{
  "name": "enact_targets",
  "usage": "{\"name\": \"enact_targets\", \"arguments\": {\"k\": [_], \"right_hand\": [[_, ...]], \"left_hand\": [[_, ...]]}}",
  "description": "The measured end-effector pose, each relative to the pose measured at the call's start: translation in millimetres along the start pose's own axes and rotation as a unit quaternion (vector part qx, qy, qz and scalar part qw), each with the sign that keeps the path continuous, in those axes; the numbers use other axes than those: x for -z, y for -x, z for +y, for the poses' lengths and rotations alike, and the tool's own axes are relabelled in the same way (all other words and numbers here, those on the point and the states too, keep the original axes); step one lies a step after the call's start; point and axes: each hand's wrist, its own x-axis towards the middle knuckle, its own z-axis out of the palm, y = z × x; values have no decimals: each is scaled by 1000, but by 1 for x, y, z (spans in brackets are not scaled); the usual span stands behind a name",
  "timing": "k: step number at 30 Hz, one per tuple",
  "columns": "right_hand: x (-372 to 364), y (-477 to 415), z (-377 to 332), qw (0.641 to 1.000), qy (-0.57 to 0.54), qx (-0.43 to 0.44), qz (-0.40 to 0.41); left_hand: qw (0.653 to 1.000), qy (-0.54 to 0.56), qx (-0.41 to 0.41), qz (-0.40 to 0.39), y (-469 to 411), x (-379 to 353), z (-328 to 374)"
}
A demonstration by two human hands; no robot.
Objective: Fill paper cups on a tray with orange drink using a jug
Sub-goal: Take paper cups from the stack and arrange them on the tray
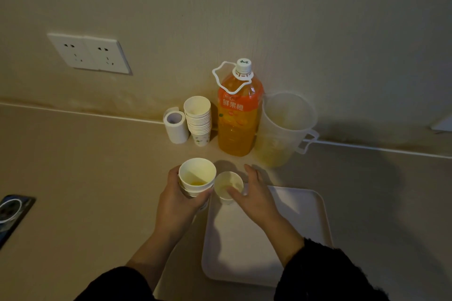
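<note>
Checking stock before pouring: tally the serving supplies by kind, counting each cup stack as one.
Cup stacks: 2 (wall stack, held stack)
Single cup: 1
Bottle: 1
Jug: 1
Tray: 1
Paper roll: 1
Total: 7

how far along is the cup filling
Barely started. Done: one white paper cup sits at the white tray's far-left corner, the right hand holding it. In hand: the left hand grips a short stack of paper cups. Left: setting out more cups and pouring from the clear plastic jug.
</note>
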Motion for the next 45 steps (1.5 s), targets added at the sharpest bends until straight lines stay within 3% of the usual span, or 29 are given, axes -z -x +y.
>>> {"name": "enact_targets", "arguments": {"k": [3,6,10,19,24,27,29,32,37,45], "right_hand": [[17,4,-19,996,-73,29,52],[33,7,-45,990,-134,51,3],[46,13,-68,990,-97,99,-31],[55,19,-70,988,-95,121,8],[72,15,-77,961,-240,132,31],[91,13,-76,928,-325,148,110],[102,11,-70,928,-298,137,177],[108,5,-48,959,-148,89,223],[81,6,-3,994,34,8,107],[37,13,34,998,56,-34,9]], "left_hand": [[1000,1,-15,-4,0,-3,5],[999,5,-42,-8,-2,-7,13],[997,10,-76,-24,-2,-13,30],[993,-23,-109,-49,1,-15,43],[993,-47,-101,-46,1,-18,43],[993,-73,-87,-18,-2,-19,39],[993,-89,-80,6,-5,-20,36],[994,-80,-74,33,-6,-19,37],[994,-64,-71,53,-2,-21,42],[995,-51,-78,42,3,-20,50]]}}
